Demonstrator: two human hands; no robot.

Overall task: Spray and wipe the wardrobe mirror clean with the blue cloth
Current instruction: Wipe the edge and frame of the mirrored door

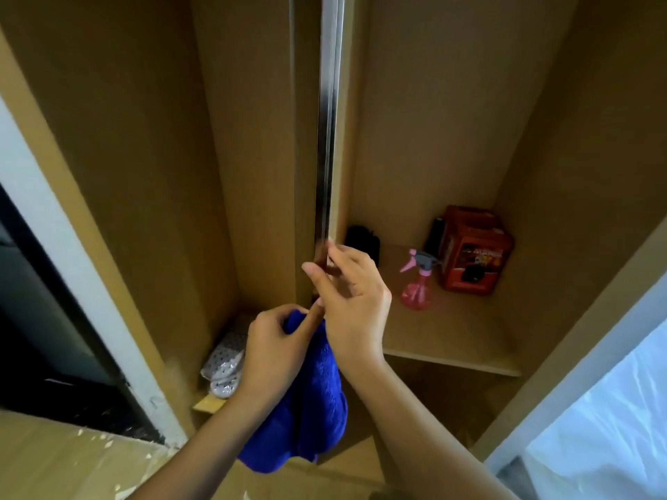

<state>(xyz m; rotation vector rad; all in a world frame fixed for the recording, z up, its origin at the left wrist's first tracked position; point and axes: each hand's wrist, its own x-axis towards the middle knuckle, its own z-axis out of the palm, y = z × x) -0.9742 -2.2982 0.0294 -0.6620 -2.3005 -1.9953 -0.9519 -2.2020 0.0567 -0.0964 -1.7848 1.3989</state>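
My left hand [276,350] grips the top of the blue cloth [310,402], which hangs down in a bunch below it. My right hand [352,301] is just above and to the right, its fingertips at the lower end of the shiny edge of the wardrobe door [327,138], which I see edge-on; I cannot tell whether they pinch it. The mirror face itself is hidden. A pink spray bottle [418,283] with a grey trigger stands on the wooden shelf [465,337] to the right, apart from both hands.
A red box [472,254] and dark objects [362,241] sit at the back of the shelf. White perforated shoes [225,362] lie on the lower left shelf. A dark opening with a white frame [72,254] is at left, a pale sheeted surface [613,420] at lower right.
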